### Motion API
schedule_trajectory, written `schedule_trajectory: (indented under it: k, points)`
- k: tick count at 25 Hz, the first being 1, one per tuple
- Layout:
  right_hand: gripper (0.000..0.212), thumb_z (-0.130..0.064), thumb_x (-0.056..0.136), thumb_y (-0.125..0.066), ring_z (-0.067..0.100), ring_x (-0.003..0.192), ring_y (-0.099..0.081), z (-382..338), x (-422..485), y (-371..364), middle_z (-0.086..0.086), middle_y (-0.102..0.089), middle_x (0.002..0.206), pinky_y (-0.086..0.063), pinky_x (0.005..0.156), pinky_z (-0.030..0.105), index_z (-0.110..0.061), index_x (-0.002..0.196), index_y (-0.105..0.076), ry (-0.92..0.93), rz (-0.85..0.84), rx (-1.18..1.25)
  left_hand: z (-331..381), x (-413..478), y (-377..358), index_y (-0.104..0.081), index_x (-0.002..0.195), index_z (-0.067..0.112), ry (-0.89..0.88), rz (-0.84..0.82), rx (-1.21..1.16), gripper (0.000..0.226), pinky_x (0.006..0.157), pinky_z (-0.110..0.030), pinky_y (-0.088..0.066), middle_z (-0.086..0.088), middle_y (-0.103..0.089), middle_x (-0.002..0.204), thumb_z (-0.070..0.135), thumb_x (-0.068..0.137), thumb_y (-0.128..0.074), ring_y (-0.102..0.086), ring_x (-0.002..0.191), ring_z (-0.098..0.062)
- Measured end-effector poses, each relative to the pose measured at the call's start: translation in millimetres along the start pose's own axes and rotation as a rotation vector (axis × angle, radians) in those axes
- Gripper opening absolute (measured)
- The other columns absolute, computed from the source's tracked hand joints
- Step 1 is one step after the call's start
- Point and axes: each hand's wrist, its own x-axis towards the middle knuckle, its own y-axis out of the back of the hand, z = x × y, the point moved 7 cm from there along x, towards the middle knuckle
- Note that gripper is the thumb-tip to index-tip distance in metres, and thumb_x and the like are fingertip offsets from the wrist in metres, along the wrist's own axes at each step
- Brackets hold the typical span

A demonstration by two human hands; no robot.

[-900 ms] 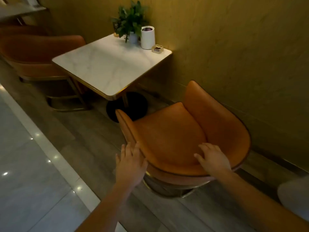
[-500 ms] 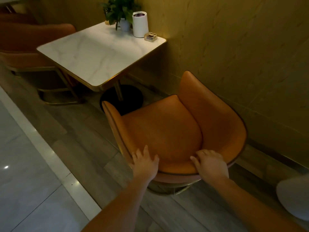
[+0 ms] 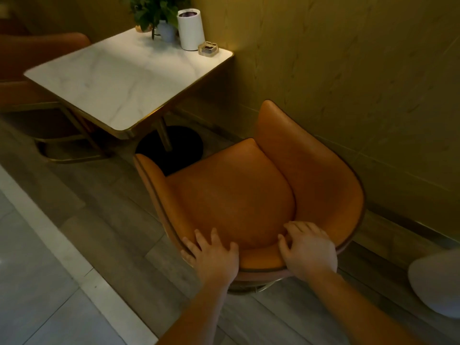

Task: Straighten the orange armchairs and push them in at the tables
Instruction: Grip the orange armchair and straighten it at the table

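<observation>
An orange armchair [image 3: 239, 195] stands on the wooden floor, pulled back from a white marble table [image 3: 119, 80] and turned at an angle to it. My left hand [image 3: 214, 257] grips the top rim of its backrest at the near left. On the same rim, further right, my right hand [image 3: 308, 247] holds on with fingers curled over the edge. A second orange armchair [image 3: 37, 63] sits on the far side of the table, partly hidden by it.
On the table's far end are a potted plant [image 3: 156, 16], a white cylinder [image 3: 191, 28] and a small ashtray [image 3: 208, 48]. The table's black round base [image 3: 179, 143] lies before the chair. A yellow wall [image 3: 348, 70] runs along the right; another white tabletop [image 3: 438, 285] shows at the right edge.
My left hand has moved from beside the chair's left arm onto the backrest rim. The chair has turned a little, and the view has come closer to it.
</observation>
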Motion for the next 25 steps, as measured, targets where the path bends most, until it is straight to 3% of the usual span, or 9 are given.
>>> schedule_trajectory:
  k: [4,9,15,25]
  points:
    - [0.038,-0.050,0.095,-0.041,0.010,0.110,-0.059,1.7,3.4,1.0,-0.013,-0.066,0.118,-0.049,0.091,0.031,-0.032,0.119,-0.065,-0.013,0.034,0.003,0.7,-2.3,0.8,-0.037,0.150,0.029,-0.009,0.048,0.003,0.073,0.120,-0.064,0.004,-0.016,-0.017,0.164,0.060,0.084,-0.026,0.010,0.150,-0.046]
    - [0.042,-0.052,0.096,-0.036,0.008,0.114,-0.057,22.9,36.5,3.2,-0.013,-0.065,0.122,-0.047,0.094,0.030,-0.032,0.123,-0.062,0.023,0.037,-0.021,34.7,8.8,0.6,-0.063,0.121,0.023,-0.011,0.029,-0.006,0.063,0.118,-0.066,0.005,-0.017,-0.022,0.162,0.058,0.082,-0.027,0.007,0.149,-0.050]
    - [0.040,-0.053,0.096,-0.035,0.007,0.107,-0.057,53.1,85.5,4.5,-0.014,-0.065,0.117,-0.046,0.086,0.028,-0.034,0.119,-0.063,0.067,0.044,-0.027,76.8,31.9,-8.0,-0.065,0.114,0.021,0.041,0.020,0.010,0.053,0.117,-0.068,0.006,-0.018,-0.018,0.164,0.056,0.090,-0.034,0.010,0.147,-0.052]
    - [0.032,-0.050,0.095,-0.036,0.009,0.088,-0.055,82.1,158.6,11.8,-0.011,-0.063,0.097,-0.041,0.069,0.026,-0.032,0.102,-0.062,0.167,0.049,0.010,133.7,68.6,0.0,-0.053,0.134,0.025,0.144,0.082,-0.013,0.057,0.119,-0.065,0.001,-0.014,-0.017,0.164,0.059,0.094,-0.031,0.005,0.149,-0.050]
